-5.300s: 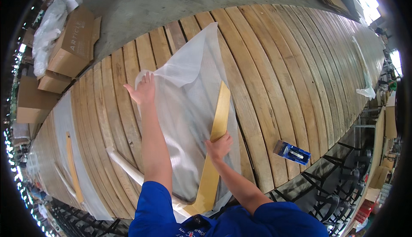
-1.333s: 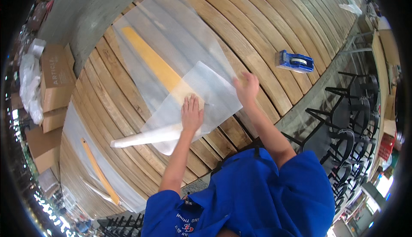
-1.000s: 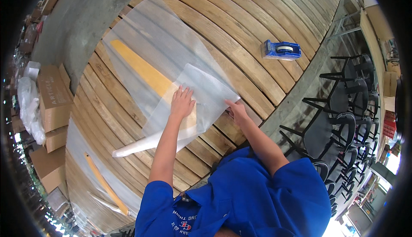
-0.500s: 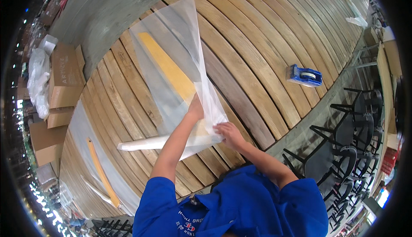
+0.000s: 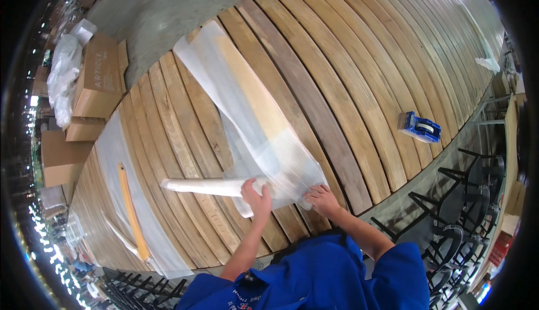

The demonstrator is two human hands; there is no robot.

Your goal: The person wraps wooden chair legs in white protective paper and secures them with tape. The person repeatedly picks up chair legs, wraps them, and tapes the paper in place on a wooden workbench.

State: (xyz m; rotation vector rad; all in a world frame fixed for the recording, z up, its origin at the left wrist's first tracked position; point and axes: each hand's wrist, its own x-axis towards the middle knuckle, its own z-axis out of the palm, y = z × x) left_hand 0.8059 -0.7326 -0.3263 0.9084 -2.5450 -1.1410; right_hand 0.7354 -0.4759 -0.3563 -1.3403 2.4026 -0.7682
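Note:
A yellow-brown wooden part (image 5: 247,80) lies under a thin, translucent white foam sheet (image 5: 261,136), folded along its length. Near the part's lower end, a white-wrapped arm (image 5: 196,186) juts out to the left. My left hand (image 5: 258,196) rests where the arm meets the sheet, thumb and fingers apart. At the sheet's lower right corner, my right hand (image 5: 324,199) pinches the foam edge with bent fingers. The wood's lower end is hidden by the foam.
A blue tape dispenser (image 5: 421,127) sits on the slatted wooden tabletop (image 5: 359,102) to the right. At left, a bare curved wooden piece (image 5: 132,212) lies on another foam sheet (image 5: 163,242). Cardboard boxes (image 5: 101,80) stand beyond the left edge, black chairs (image 5: 449,209) along the right.
The raised foam flap has come down over the wooden part, covering it. My left hand has drawn back from under the sheet toward the wrapped arm; my right hand stays at the lower corner.

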